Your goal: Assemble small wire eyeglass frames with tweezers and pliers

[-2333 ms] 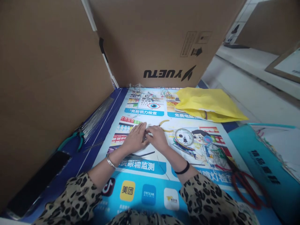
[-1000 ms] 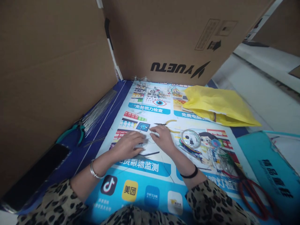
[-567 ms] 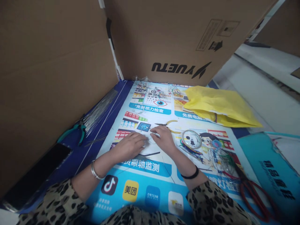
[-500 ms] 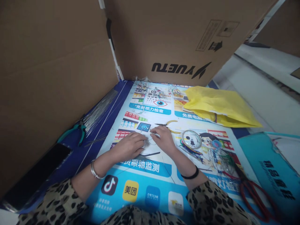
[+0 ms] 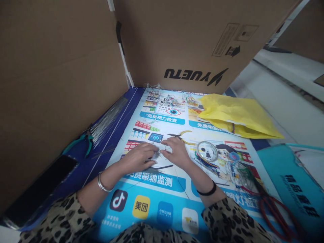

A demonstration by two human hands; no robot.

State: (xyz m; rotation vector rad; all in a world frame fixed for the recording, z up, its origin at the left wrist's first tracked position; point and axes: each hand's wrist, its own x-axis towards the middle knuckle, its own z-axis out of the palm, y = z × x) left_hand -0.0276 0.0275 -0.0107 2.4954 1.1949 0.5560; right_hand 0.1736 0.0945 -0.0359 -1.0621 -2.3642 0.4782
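Observation:
My left hand lies over the printed sheet with its fingers curled and the thumb bent toward them. Facing it, my right hand has thumb and fingertips drawn together on a thin wire, which is faint against the pale print. Whatever sits in my left fingertips is too small to make out. A narrow gap separates the hands. Just beyond the right hand are pliers with yellow handles. Dark thin strips lie below the fingers, and a round clear spool rests to the right beside coloured wires.
Cardboard walls stand at the back and left. Along the left lie a wire bundle, teal-handled pliers and a black phone. On the right are a yellow bag, red-handled scissors and a teal box. Wire tangles lie farther back.
My fingertips have shifted slightly; the left fingers have lifted and opened a little from the thumb. The right hand has moved slightly left and down. Other things have stayed in place.

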